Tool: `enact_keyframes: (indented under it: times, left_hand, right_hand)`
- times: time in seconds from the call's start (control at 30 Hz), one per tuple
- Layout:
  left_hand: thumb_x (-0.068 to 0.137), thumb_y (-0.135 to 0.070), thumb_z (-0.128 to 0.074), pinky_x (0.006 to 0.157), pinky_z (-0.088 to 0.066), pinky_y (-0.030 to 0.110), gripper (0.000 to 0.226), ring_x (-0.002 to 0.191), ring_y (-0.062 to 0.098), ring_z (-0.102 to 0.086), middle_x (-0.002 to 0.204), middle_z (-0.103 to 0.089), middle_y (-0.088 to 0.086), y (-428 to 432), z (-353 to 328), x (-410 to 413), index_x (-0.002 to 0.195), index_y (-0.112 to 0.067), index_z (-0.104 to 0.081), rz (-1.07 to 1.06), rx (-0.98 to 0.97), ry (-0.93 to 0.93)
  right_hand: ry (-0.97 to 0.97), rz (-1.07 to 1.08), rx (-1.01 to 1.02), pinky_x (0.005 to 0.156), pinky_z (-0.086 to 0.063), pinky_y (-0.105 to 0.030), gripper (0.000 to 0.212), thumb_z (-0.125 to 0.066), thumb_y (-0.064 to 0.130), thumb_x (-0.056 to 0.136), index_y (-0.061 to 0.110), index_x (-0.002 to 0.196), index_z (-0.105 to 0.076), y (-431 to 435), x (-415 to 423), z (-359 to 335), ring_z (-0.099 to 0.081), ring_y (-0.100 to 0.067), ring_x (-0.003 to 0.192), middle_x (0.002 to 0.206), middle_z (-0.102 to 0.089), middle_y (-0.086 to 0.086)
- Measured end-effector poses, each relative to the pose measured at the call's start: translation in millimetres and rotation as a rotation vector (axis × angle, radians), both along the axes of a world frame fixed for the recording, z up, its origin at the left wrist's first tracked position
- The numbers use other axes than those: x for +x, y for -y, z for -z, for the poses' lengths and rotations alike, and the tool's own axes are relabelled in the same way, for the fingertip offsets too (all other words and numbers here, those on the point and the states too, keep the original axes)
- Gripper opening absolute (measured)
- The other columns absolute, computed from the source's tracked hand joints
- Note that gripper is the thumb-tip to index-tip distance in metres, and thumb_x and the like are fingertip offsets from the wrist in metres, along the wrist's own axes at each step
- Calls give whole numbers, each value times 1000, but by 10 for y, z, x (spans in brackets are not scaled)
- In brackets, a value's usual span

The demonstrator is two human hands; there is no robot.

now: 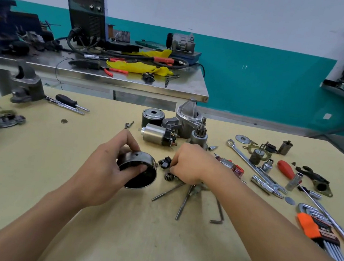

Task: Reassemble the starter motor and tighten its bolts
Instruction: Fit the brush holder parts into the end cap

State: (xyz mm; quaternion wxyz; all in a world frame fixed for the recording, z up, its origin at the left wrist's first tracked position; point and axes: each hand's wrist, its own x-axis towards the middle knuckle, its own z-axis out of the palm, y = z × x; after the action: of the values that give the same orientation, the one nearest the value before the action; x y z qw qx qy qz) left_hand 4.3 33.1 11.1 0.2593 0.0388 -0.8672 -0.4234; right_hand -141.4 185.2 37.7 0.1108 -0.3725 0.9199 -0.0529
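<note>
housing [139, 179] in left grip [106, 165] — pinion gear [168, 176] beside right grip [190, 165]

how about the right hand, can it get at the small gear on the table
Probably yes: the small gear lies bare right beside the right hand, nothing between them, though its fingers seem to pinch a black part.

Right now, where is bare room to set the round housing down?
Bare table between the forearms at the near edge; left of the left hand, up to the vise. Crowded: right of the right hand, wrenches and hex keys; solenoid beyond both hands.
</note>
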Motion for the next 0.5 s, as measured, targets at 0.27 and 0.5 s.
enact_keyframes:
  times: [0.27,0.5]
  left_hand:
    - [79,-9,-80,42,-49,29,29,56,25,-70,69,-72,11,-30,-36,-44,86,-18,-53,11,507,121]
    - [58,-21,-81,33,-42,26,45,51,24,-64,71,-71,13,-148,-133,-22,89,-9,-50,33,739,156]
  right_hand:
    - [69,16,-22,89,-57,-36,26,-66,19,91,16,115,-74,-48,-8,-4,-66,-21,98,109,-72,-3]
    - [23,31,-84,89,-57,-35,23,-71,16,90,14,113,-74,-54,35,58,-65,-19,96,107,-70,-4]
